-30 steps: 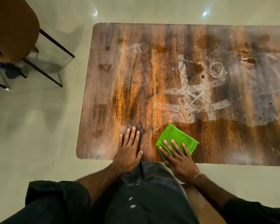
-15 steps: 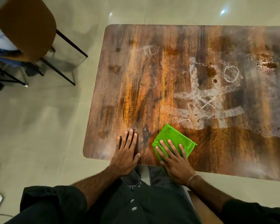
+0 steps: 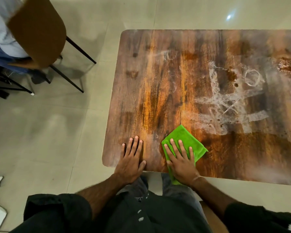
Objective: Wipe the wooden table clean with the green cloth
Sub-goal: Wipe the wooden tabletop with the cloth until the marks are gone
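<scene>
One camera, worn on my head, looking steeply down past my own chest.

It faces forward and down at the near left corner of the surface (image 3: 208, 47). It sits close enough that my left hand (image 3: 131, 163) and right hand (image 3: 181, 163) take the lower middle and my shirt (image 3: 141, 216) fills the bottom edge. The wide lens bows the surface's edges, its right end runs out of frame, and the floor (image 3: 49, 132) with a chair (image 3: 39, 29) takes the left side.

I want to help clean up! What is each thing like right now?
Wooden table: dirty, white smears and brown spots.
Green cloth: folded, lying at the near edge.
Right hand: flat, pressing the cloth.
Left hand: flat on bare table.
Chair: standing, off to the left.
</scene>
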